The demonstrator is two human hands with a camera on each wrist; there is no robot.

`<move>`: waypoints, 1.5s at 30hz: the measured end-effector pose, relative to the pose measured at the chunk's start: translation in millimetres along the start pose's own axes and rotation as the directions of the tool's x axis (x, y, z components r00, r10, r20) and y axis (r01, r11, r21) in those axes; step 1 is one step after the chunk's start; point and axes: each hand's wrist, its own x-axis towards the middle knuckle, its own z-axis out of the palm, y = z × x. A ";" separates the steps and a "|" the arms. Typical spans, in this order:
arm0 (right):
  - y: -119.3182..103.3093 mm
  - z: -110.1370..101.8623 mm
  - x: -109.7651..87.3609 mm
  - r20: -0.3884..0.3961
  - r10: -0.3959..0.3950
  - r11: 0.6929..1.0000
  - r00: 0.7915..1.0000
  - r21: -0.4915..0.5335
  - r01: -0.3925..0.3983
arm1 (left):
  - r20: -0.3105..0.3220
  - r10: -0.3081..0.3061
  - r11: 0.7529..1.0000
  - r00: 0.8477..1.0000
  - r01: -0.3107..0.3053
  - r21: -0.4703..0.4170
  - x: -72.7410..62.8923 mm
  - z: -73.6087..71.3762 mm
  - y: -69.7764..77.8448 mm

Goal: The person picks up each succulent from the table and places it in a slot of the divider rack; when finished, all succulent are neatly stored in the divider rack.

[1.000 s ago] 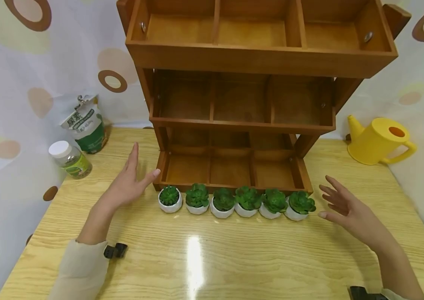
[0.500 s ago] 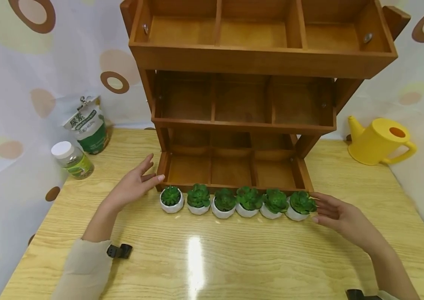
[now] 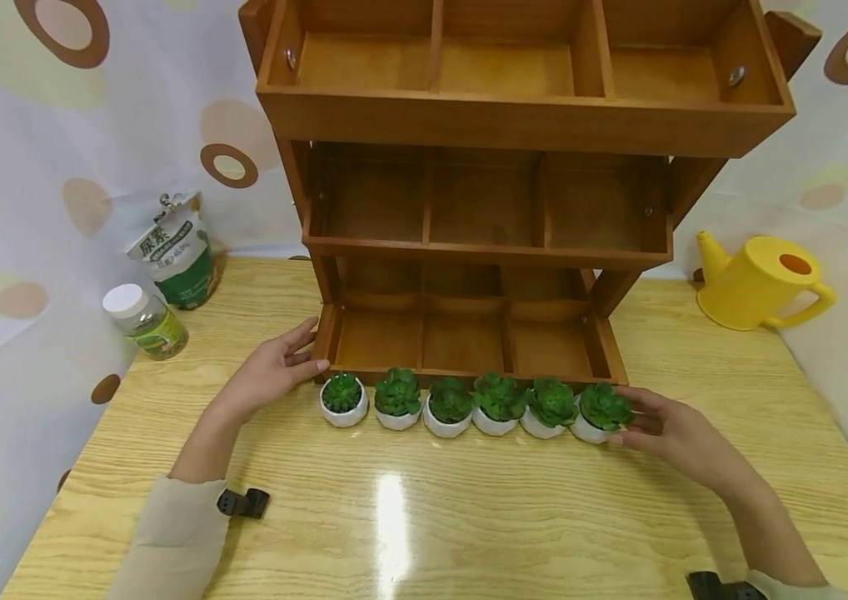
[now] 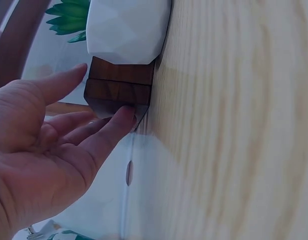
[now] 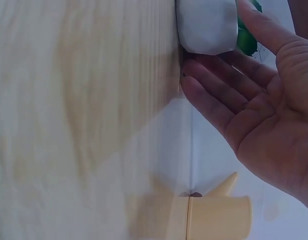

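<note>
Several small potted succulents in white faceted pots line the front of a brown wooden tiered shelf [image 3: 521,125] in the head view. My left hand [image 3: 268,377] is at the shelf's lower left corner, beside the leftmost succulent [image 3: 343,398]. In the left wrist view, its fingertips [image 4: 125,114] meet the corner's dark wood, and the thumb stands apart. My right hand [image 3: 686,435] is beside the rightmost succulent [image 3: 604,407]. Seen from the right wrist, its loosely extended fingers reach past the white pot [image 5: 208,26], with the thumb by the leaves. Some right fingertips are hidden behind the pot.
A yellow watering can [image 3: 757,283] stands at the back right of the wooden table [image 3: 514,517]. At the left are a white-lidded jar [image 3: 145,321] and a clipped green-and-white bag [image 3: 178,254]. The shelf's upper tier overhangs the lower ones.
My right hand has moved left to the rightmost succulent. My left hand has lowered and moved slightly right, its fingers coming to the shelf's lower left corner. The succulents and shelf stand as before.
</note>
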 end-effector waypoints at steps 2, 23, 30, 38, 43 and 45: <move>-1.5 2.1 1.5 -0.003 -0.018 1.000 1.000 0.009 0.018 | 0.002 0.003 1.000 1.000 -0.003 -0.002 0.4 -0.1 -0.3; -7.5 1.1 -1.2 -0.091 -0.066 0.994 0.994 -0.096 0.057 | 0.014 0.000 0.997 1.000 0.001 -0.083 2.0 -1.0 -6.2; -11.9 -12.2 -7.0 -0.141 -0.079 0.995 0.987 -0.079 0.069 | 0.008 -0.016 0.996 1.000 0.017 -0.091 0.9 1.0 -6.6; -19.8 -25.5 -1.4 -0.205 -0.125 0.992 0.971 -0.060 0.115 | 0.010 -0.026 0.993 1.000 0.027 -0.115 3.3 0.8 -7.5; -24.0 -28.8 5.0 -0.238 -0.127 0.992 0.963 -0.052 0.118 | 0.027 -0.024 0.993 0.999 0.027 -0.115 2.9 0.7 -7.5; -25.6 -29.6 7.8 -0.250 -0.124 0.992 0.960 -0.058 0.112 | 0.030 -0.026 0.993 0.999 0.029 -0.111 2.8 0.5 -7.0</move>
